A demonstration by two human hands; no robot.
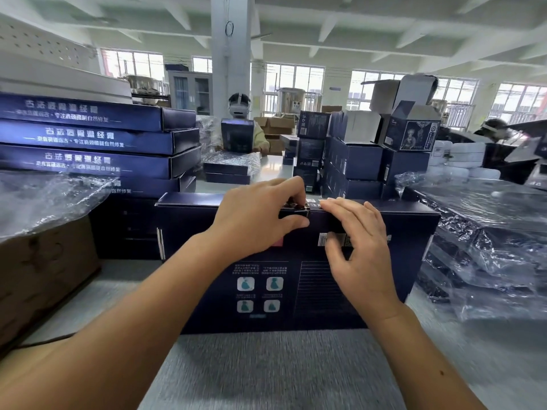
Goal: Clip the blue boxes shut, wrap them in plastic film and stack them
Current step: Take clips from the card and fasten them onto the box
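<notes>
**Both hands forward, left one pinching**

My bare left forearm point(142, 315) and right forearm point(414, 350) reach forward and draw together. My left hand point(257, 220) curls over, fingers point(291, 187) on top and thumb beneath, pinching a small dark clip point(296, 209). My right hand point(362, 250) lies just beside it, its fingers nearly straight and its thumb spread below.

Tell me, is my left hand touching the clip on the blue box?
Touching. Head view shows the left hand pinching the clip at the blue box's top edge.
</notes>
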